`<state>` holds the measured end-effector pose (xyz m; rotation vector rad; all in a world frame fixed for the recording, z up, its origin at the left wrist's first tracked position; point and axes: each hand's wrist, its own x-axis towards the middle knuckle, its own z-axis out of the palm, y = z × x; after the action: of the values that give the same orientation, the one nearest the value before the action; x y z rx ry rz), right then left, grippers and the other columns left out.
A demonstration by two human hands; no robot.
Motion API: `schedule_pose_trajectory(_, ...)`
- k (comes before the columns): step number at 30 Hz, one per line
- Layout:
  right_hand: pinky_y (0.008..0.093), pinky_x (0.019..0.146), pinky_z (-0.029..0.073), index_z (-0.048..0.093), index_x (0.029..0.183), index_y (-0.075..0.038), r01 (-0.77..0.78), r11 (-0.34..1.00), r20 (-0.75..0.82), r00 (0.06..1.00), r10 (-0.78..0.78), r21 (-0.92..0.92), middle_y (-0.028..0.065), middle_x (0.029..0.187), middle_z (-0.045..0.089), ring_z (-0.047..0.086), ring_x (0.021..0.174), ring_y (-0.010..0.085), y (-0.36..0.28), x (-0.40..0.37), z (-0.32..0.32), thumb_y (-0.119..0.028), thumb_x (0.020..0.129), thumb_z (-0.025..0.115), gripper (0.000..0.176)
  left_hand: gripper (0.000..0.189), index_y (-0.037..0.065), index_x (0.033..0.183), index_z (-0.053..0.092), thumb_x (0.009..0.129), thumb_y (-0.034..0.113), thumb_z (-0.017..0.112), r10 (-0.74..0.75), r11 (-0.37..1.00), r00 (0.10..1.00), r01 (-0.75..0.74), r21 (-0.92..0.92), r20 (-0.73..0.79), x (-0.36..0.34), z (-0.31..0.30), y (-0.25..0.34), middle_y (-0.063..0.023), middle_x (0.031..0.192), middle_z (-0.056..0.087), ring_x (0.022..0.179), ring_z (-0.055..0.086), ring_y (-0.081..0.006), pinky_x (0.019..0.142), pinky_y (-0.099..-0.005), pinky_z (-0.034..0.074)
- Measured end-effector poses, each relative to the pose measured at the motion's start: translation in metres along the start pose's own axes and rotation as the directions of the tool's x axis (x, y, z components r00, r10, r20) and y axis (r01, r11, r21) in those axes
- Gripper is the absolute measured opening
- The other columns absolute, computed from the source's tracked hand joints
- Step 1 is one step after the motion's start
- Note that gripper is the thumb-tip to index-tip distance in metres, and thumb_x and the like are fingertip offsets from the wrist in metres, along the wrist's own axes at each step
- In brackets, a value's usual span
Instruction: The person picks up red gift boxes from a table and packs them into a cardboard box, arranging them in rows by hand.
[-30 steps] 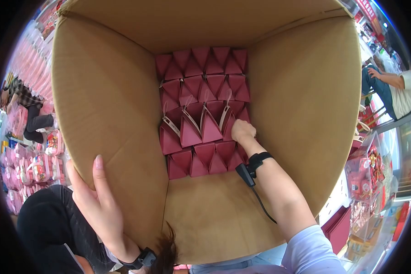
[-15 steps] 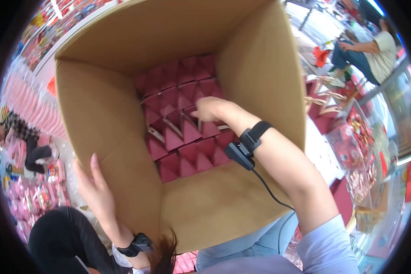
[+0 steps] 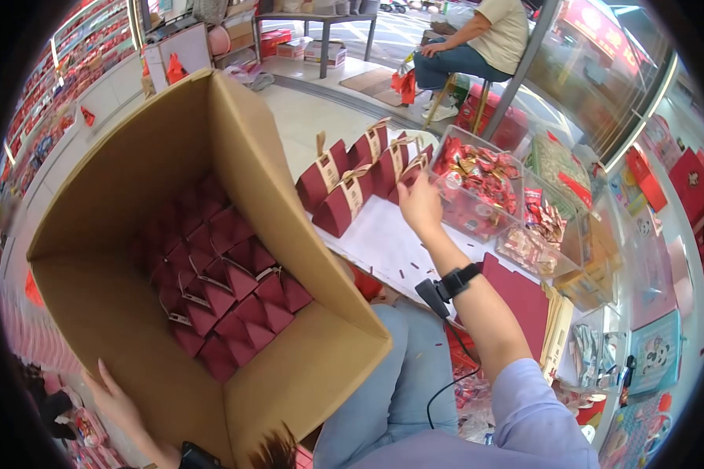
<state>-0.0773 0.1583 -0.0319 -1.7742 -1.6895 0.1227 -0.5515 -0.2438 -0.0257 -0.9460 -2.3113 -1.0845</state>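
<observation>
A large open cardboard box (image 3: 289, 367) stands tilted at left, its lower part holding rows of dark red triangular gift boxes (image 3: 246, 313). My left hand (image 3: 121, 402) grips the near left wall of the cardboard box, thumb stretched along it; some fingers are partly hidden. On the white board (image 3: 383, 238) to the right stands a group of dark red gift boxes with beige bands and ribbon ties (image 3: 340, 203). My right hand (image 3: 421, 205) is closed at the rightmost dark red gift box (image 3: 421, 162) of that group, fingertips against its lower part.
Clear bins of wrapped sweets (image 3: 477, 176) stand just beyond my right hand. Flat dark red card sheets (image 3: 516, 301) lie by my right forearm. Small dark red scraps (image 3: 403, 273) dot the board. A person in a pale top (image 3: 497, 35) sits by the doorway.
My right hand has left the inside of the cardboard box and moved right to the banded gift boxes. The view has swung right. My left hand stays on the box wall.
</observation>
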Motion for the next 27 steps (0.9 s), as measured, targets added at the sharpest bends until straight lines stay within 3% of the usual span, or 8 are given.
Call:
schedule_pose_trajectory(4, 0.0499, 0.076, 0.053, 0.053, 0.097, 0.002, -0.072, 0.970, 0.102, 0.990, 0.098, -0.232, 0.0236, 0.087, 0.067, 0.066, 0.086, 0.0415, 0.038, 0.009, 0.032, -0.024, 0.089, 0.058, 0.028, 0.040, -0.003, 0.130, 0.045, 0.100, 0.023, 0.049, 0.045, 0.998, 0.999, -0.045, 0.038, -0.005, 0.002, -0.003, 0.005, -0.0243, 0.118, 0.059, 0.104, 0.060, -0.0323, 0.088, -0.0365, 0.046)
schedule_pose_trajectory(8, 0.0462, 0.074, 0.055, 0.057, 0.092, 0.003, -0.049, 0.968, 0.056, 0.996, 0.064, -0.246, 0.0226, 0.088, 0.068, 0.068, 0.085, 0.0379, 0.046, 0.018, 0.048, -0.017, 0.089, 0.054, 0.020, 0.040, -0.003, 0.130, 0.045, 0.100, 0.023, 0.049, -0.003, 0.998, 1.000, 0.002, 0.061, 0.013, 0.002, -0.005, 0.011, -0.0246, 0.119, 0.059, 0.104, 0.060, -0.0331, 0.088, -0.0367, 0.046)
schedule_pose_trajectory(10, 0.0469, 0.070, 0.054, 0.062, 0.083, 0.003, 0.008, 0.954, 0.002, 1.000, -0.008, -0.299, 0.0243, 0.082, 0.067, 0.067, 0.081, 0.0385, 0.067, 0.030, 0.063, -0.024, 0.091, 0.053, 0.030, 0.039, -0.003, 0.130, 0.046, 0.099, 0.022, 0.049, -0.008, 0.999, 1.000, 0.007, 0.035, 0.012, 0.002, -0.005, 0.012, -0.0246, 0.118, 0.059, 0.105, 0.060, -0.0335, 0.088, -0.0369, 0.046)
schedule_pose_trajectory(14, 0.0415, 0.060, 0.056, 0.064, 0.078, 0.000, 0.158, 0.893, -0.063, 0.977, -0.203, -0.421, 0.0191, 0.070, 0.067, 0.068, 0.065, 0.0345, 0.077, 0.036, 0.066, -0.017, 0.085, 0.053, 0.022, 0.039, -0.002, 0.130, 0.046, 0.099, 0.022, 0.049, 0.003, 0.999, 1.000, -0.004, 0.053, 0.016, 0.000, -0.008, 0.019, -0.0240, 0.116, 0.060, 0.104, 0.060, -0.0331, 0.088, -0.0372, 0.046)
schedule_pose_trajectory(17, 0.0381, 0.057, 0.056, 0.064, 0.076, -0.004, 0.264, 0.819, -0.032, 0.945, -0.325, -0.509, 0.0141, 0.067, 0.068, 0.070, 0.065, 0.0274, 0.032, 0.024, 0.028, -0.014, 0.084, 0.053, 0.017, 0.038, -0.001, 0.129, 0.047, 0.099, 0.023, 0.050, 0.002, 0.999, 1.000, -0.002, 0.032, -0.001, -0.001, -0.005, 0.027, -0.0233, 0.116, 0.061, 0.104, 0.060, -0.0329, 0.088, -0.0371, 0.046)
schedule_pose_trajectory(23, 0.0410, 0.053, 0.056, 0.069, 0.082, -0.005, 0.285, 0.522, 0.035, 0.899, -0.437, -0.804, 0.0120, 0.072, 0.069, 0.071, 0.067, 0.0283, -0.047, 0.008, -0.082, -0.014, 0.084, 0.054, 0.017, 0.033, -0.002, 0.123, 0.050, 0.098, 0.019, 0.051, 0.005, 0.999, 1.000, -0.005, 0.036, 0.004, -0.005, -0.009, 0.051, -0.0244, 0.111, 0.062, 0.100, 0.062, -0.0353, 0.085, -0.0383, 0.047)
schedule_pose_trajectory(25, 0.0448, 0.055, 0.052, 0.061, 0.081, -0.005, 0.264, 0.808, -0.225, 0.873, -0.432, -0.527, 0.0180, 0.072, 0.066, 0.067, 0.064, 0.0339, -0.073, -0.016, -0.119, -0.021, 0.092, 0.047, 0.025, 0.032, -0.001, 0.123, 0.051, 0.097, 0.017, 0.052, 0.029, 0.998, 0.999, -0.027, 0.048, -0.030, -0.005, -0.006, 0.048, -0.0248, 0.106, 0.063, 0.098, 0.062, -0.0381, 0.082, -0.0388, 0.048)
schedule_pose_trajectory(27, 0.0428, 0.055, 0.047, 0.061, 0.089, -0.002, 0.452, 0.836, -0.298, 0.790, -0.537, -0.310, 0.0182, 0.072, 0.065, 0.064, 0.060, 0.0318, -0.093, -0.032, -0.143, -0.023, 0.095, 0.048, 0.026, 0.029, 0.000, 0.120, 0.051, 0.097, 0.017, 0.052, 0.044, 0.999, 0.996, -0.043, 0.016, -0.078, -0.003, -0.005, 0.055, -0.0262, 0.096, 0.064, 0.089, 0.063, -0.0422, 0.072, -0.0421, 0.049)
